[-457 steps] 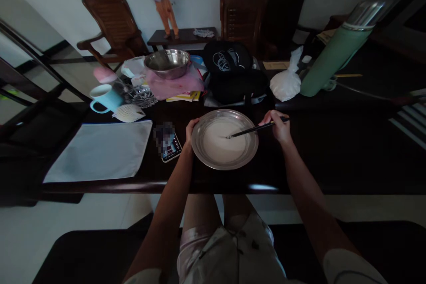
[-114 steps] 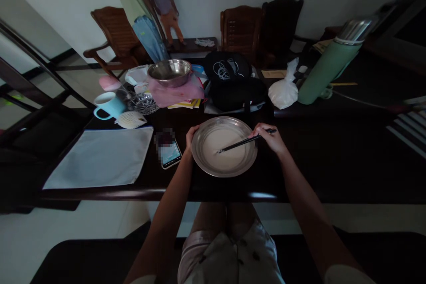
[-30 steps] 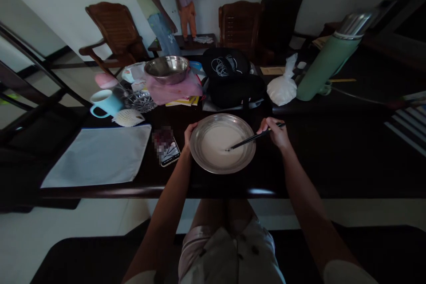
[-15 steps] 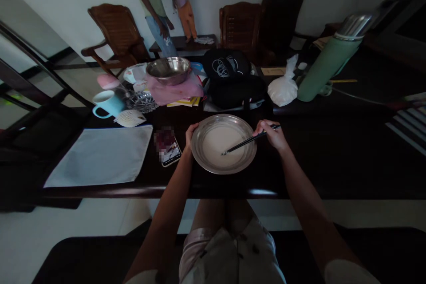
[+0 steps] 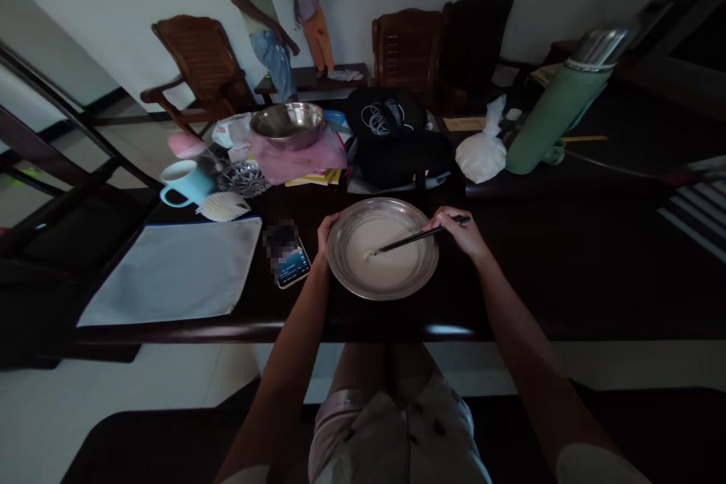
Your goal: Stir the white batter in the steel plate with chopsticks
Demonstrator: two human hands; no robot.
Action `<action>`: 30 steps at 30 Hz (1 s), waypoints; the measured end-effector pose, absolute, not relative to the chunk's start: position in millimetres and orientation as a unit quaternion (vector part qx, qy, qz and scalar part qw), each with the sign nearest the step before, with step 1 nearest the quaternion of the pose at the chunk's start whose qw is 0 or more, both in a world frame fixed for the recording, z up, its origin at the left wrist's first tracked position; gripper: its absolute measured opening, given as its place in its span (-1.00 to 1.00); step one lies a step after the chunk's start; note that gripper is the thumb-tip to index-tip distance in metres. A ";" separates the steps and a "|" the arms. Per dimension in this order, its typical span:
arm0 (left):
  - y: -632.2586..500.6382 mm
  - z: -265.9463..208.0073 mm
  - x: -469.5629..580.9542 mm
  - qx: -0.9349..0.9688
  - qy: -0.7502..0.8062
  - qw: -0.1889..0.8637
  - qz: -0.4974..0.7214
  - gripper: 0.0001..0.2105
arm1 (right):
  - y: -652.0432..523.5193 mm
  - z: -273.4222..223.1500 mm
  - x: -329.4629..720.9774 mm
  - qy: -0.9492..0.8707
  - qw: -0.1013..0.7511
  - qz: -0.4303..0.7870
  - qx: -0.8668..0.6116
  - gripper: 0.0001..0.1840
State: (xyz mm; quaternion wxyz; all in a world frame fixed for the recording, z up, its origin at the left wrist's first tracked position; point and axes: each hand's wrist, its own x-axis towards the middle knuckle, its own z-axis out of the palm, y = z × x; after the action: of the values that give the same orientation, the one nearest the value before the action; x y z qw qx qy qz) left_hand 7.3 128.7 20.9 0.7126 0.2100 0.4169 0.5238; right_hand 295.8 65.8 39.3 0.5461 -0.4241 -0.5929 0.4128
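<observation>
A: What's new?
B: Right hand point(image 5: 462, 232) has moved the chopsticks point(image 5: 408, 240) since half a second ago: tips now further left in the white liquid point(image 5: 391, 268). Bowl point(image 5: 382, 292) about where it was. Reads as stirring, mid-stroke.
A: Hands?
B: Right: fingers closed round the chopsticks' upper end, shaft slanting down-left. Left hand point(image 5: 325, 233): curled on the bowl's left edge, partly hidden; can't tell how firm.
A: Bowl where?
B: Frame centre, on table point(image 5: 544, 265). Phone point(image 5: 293, 268) left of it, white bag point(image 5: 481, 157) upper right.
</observation>
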 end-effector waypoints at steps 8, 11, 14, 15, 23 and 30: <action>128.3 20.4 7.5 0.226 0.414 0.709 0.524 -0.84 | 67.9 35.8 305.8 -0.545 0.605 0.396 -0.424 -0.52; 127.8 20.1 6.9 0.230 0.408 0.711 0.524 -0.83 | 66.6 37.6 299.7 -0.580 0.562 0.416 -0.418 -0.55; 128.2 18.7 6.6 0.225 0.413 0.712 0.522 -0.82 | 65.6 41.1 295.2 -0.594 0.543 0.402 -0.437 -0.59; 128.4 18.3 6.6 0.225 0.414 0.711 0.522 -0.83 | 65.6 41.7 295.8 -0.585 0.551 0.393 -0.446 -0.59; 128.3 17.1 4.6 0.237 0.400 0.716 0.522 -0.83 | 66.2 38.2 302.5 -0.571 0.568 0.415 -0.423 -0.54; 128.7 15.5 5.3 0.232 0.412 0.712 0.519 -0.82 | 65.3 41.4 300.3 -0.555 0.582 0.381 -0.455 -0.55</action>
State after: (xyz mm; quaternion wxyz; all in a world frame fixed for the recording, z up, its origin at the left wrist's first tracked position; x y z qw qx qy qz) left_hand 5.3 128.7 15.5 0.7118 0.2323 0.4124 0.5190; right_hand 300.3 65.3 41.4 0.5824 -0.4552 -0.5553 0.3812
